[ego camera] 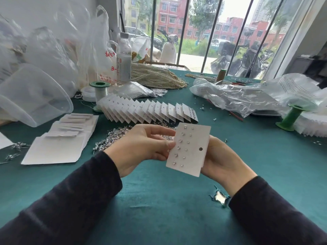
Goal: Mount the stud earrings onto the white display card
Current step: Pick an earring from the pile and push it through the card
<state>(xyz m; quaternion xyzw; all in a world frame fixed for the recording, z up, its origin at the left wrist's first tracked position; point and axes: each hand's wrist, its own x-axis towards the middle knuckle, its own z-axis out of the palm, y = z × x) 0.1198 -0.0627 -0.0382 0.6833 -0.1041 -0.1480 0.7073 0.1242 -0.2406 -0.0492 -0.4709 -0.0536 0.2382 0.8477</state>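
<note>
Centrally, one white display card (pixel 199 138), seemingly twelve stud earrings (pixel 178 147) mounted; left hand (pixel 145 145) pinches its edge; right hand (pixel 219 158) behind, grip hidden.

My left hand (pixel 146 145) is raised in front of me, fingers curled, thumb and forefinger pinching the left edge of the card (pixel 192 152). My right hand (pixel 223 160) holds the card's right side, palm turned inward, its fingers out of sight behind it. Both wrists are bare and slightly bent. My forearms, in dark sleeves (pixel 74 195), come in from the lower corners and converge.
</note>
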